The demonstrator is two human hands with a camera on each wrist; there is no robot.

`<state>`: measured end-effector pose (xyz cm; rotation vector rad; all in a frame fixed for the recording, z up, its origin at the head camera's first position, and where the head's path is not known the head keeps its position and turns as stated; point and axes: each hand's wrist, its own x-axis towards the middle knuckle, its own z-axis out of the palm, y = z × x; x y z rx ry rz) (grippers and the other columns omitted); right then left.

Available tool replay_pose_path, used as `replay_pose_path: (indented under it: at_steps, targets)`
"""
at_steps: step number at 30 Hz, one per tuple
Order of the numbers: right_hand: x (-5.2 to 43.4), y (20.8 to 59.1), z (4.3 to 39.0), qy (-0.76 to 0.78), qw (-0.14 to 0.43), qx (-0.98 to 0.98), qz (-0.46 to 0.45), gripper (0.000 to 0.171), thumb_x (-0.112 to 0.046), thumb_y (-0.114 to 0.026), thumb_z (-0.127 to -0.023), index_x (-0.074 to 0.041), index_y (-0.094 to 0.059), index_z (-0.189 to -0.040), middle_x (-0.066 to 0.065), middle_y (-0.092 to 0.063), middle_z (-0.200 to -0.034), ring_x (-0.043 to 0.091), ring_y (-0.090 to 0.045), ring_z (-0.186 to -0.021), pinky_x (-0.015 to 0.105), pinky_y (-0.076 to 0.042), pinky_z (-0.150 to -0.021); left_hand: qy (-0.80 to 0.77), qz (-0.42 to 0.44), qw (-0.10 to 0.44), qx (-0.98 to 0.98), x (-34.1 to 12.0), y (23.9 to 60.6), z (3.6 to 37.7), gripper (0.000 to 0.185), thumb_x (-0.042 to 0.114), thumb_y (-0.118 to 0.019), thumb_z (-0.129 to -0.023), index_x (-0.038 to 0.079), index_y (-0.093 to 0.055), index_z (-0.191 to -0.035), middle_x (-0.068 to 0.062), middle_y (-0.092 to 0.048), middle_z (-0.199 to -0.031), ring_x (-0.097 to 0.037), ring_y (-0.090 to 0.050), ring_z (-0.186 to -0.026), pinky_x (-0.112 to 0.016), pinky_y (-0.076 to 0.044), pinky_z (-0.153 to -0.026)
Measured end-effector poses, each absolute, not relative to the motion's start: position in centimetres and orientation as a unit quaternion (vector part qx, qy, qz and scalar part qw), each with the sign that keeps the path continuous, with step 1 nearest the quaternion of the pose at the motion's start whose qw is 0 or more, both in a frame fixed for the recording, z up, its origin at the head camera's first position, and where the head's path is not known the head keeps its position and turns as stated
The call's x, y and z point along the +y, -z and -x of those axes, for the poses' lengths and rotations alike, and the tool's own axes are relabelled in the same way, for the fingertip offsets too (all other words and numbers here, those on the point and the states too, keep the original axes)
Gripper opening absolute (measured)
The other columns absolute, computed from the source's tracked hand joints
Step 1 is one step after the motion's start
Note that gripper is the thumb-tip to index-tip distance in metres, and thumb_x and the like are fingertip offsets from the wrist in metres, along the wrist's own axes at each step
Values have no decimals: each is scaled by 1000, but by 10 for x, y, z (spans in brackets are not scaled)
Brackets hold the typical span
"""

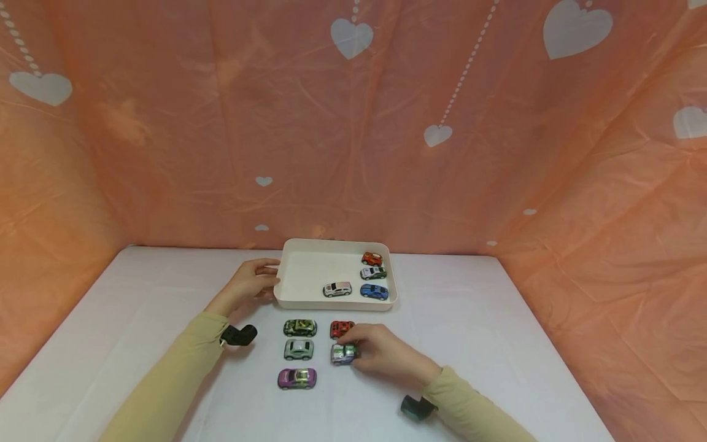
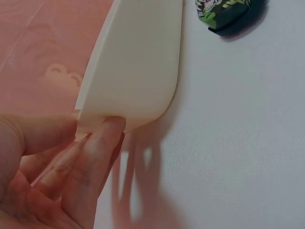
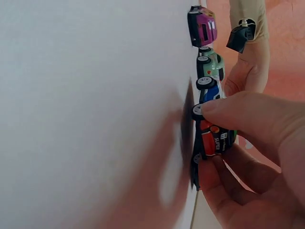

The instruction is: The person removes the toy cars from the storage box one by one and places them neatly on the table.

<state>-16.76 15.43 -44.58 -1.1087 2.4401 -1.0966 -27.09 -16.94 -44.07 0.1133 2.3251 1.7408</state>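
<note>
"So, taking the clock from the silver car (image 1: 340,355) in your right hand (image 1: 381,351), with twelve pointing away from you, what surrounds it?"

"Nearest you, a purple car (image 1: 297,379) sits at eight o'clock. A grey-green car (image 1: 299,350) is at nine, a camouflage car (image 1: 300,328) at ten. At twelve, a red car (image 1: 338,329), partly hidden by your fingers, stands squarely between your silver car and the white tray (image 1: 301,270)."

"And inside that tray?"

"A white car (image 1: 337,289) at twelve, close to the front wall. Toward one o'clock you have a blue car (image 1: 374,291), then a black-and-white car (image 1: 373,273), and farthest an orange-red car (image 1: 372,259). Your left hand (image 1: 248,283) is at ten, fingers extended, tips touching the tray's outer left side. Behind everything hangs an orange curtain (image 1: 309,123)."

"How does your silver car look?"

"From your head view, silver with green and purple patches. Your right wrist view shows a blue side, plus an orange-red and black end with lettering."

"And against your fingers?"

"You pinch it, the gap only as wide as the car: thumb at six o'clock by a wheel, fingertips at twelve. Whether its wheels touch the table, you cannot tell."
</note>
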Motion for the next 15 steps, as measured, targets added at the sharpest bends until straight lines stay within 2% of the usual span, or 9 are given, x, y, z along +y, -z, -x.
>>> replay_pose_path:
  at_steps: [15]
  targets:
    - [155, 450, 165, 346, 102, 851, 383, 41, -1, -73, -78, -9, -66, -117, -6, -64, -115, 6, -54, -110, 27, -41, -99, -593, -37, 121, 795, -169, 438, 268, 52, 2, -60, -92, -6, -41, -139, -31, -50, -129, -21, -64, -88, -33, -57, -67]
